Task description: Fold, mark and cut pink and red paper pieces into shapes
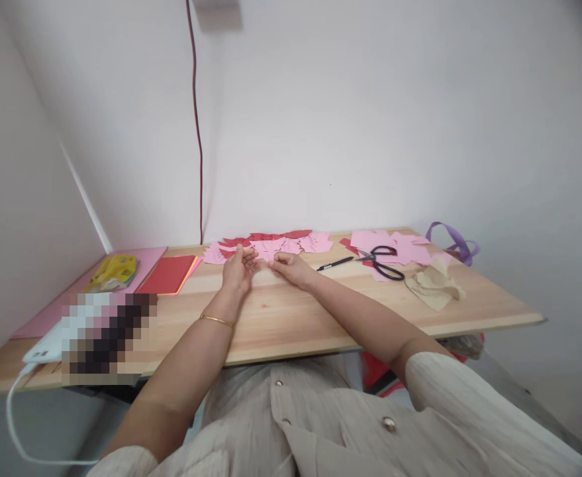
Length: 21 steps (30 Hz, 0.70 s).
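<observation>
Lying mid-frame: pink paper pieces [271,248], spread in a row along the far edge of the table [320,311], just ahead of both hands.
Left hand: left hand [238,268] sits left of centre, palm turned up and inward, fingers loosely curled and released, with the tips at the near edge of the pink pieces; nothing is seen gripped.
Right hand: right hand [293,265] sits just right of the left one, knuckles up, fingers bent, with the tips on a pink piece; whether it pinches the paper cannot be told.
Wrist: gold bangle [216,320] on the left forearm, below the hand.
Behind the pink row: red paper pieces [265,236], partly overlapped by the pink.
Right of the hands: black pen [335,264], lying flat and apart from the right hand.
Further right: black scissors [385,260], blades parted, resting on a second pink heap [400,248].
Right end: crumpled beige paper [434,285], with a purple strap [454,240] at the table's edge beyond it.
Left of the hands: red sheet [167,273], lying beside a large pink sheet [144,257] that bears a yellow object [114,271].
Wall, upper left: dark red cord [196,119] hanging down to the table.
</observation>
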Each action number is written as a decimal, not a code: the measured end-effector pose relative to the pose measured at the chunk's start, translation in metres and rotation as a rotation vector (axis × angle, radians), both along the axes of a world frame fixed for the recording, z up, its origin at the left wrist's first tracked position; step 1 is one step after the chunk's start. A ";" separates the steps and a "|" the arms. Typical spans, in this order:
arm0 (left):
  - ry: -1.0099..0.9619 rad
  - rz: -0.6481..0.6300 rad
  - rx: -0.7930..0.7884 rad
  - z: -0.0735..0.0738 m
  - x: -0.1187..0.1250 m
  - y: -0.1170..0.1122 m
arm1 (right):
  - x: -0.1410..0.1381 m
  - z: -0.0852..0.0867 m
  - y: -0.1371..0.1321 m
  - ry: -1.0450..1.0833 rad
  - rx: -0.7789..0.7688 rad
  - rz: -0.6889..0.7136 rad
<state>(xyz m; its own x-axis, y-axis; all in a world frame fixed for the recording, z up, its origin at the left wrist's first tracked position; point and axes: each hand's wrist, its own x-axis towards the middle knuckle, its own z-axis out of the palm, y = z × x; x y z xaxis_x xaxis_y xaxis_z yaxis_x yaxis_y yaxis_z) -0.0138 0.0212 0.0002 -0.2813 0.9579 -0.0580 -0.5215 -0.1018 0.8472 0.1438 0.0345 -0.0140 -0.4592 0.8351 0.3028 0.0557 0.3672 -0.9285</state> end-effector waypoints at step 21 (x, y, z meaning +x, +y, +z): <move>0.551 -0.171 0.237 -0.013 0.013 -0.007 | 0.009 0.011 0.008 0.036 0.115 -0.087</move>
